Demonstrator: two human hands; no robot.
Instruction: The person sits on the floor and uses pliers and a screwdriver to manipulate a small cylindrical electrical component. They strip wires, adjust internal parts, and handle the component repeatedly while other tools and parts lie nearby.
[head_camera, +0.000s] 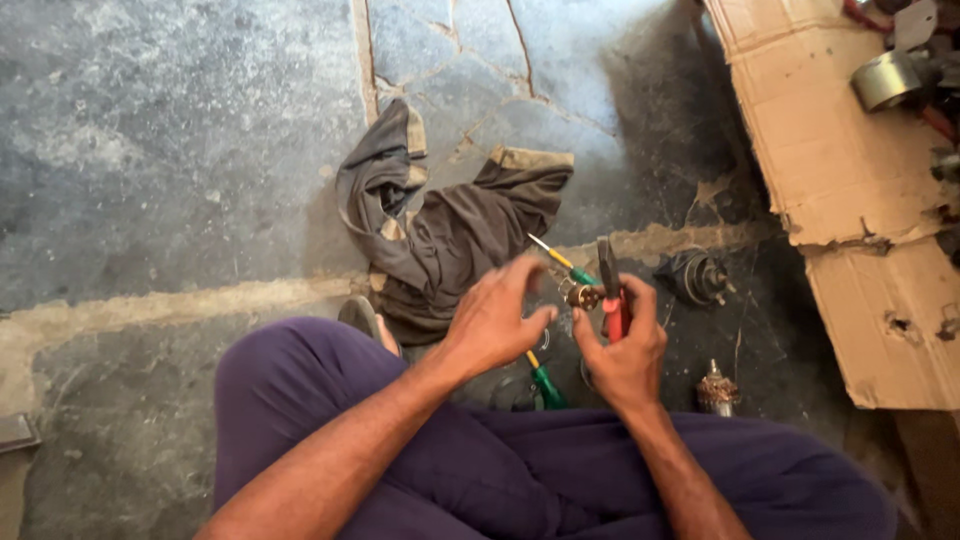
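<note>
I sit on a stone floor with purple trousers (300, 400) over my knees. My right hand (625, 345) grips red-handled pliers (610, 285), whose jaws point up beside a small brass-coloured part (582, 296). My left hand (495, 320) reaches toward that part with fingers curled and apart; whether it touches the part I cannot tell. A green-and-yellow screwdriver (560, 262) lies just behind the hands, and another green-handled screwdriver (546, 385) lies on the floor under them.
A dark grey rag (450, 225) lies crumpled on the floor ahead. A black motor housing (695, 275) and a copper-wound armature (716, 392) sit at the right. Torn cardboard (850, 180) with metal parts (885, 80) covers the right side.
</note>
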